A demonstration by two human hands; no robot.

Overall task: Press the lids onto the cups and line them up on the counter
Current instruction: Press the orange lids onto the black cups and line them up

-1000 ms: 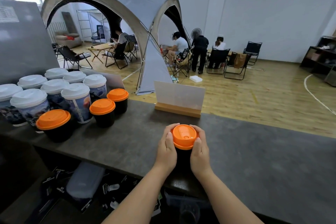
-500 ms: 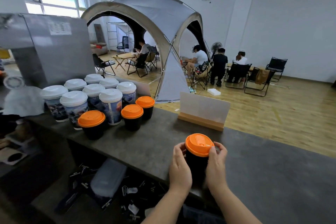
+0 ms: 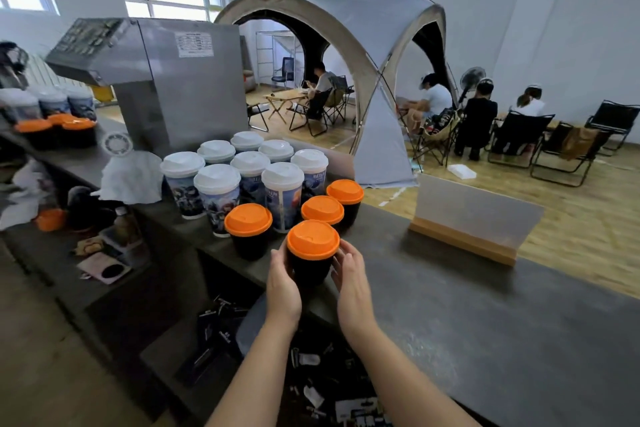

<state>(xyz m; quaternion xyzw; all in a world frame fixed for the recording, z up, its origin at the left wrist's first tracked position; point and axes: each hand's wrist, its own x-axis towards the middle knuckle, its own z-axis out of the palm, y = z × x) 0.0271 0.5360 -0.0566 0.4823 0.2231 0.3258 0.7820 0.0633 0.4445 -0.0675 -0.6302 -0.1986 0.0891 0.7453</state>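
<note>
I see a short black cup with an orange lid seated flat on it, standing upright near the front edge of the dark counter. Just behind it stand three more black cups with orange lids, all upright: one to the left, one directly behind, and one farther back to the right. The front cup sits close to the middle one, nearly touching. Behind these stands a tight cluster of taller printed cups with white lids, all capped and upright. Far left, more orange-lidded black cups look blurred.
</note>
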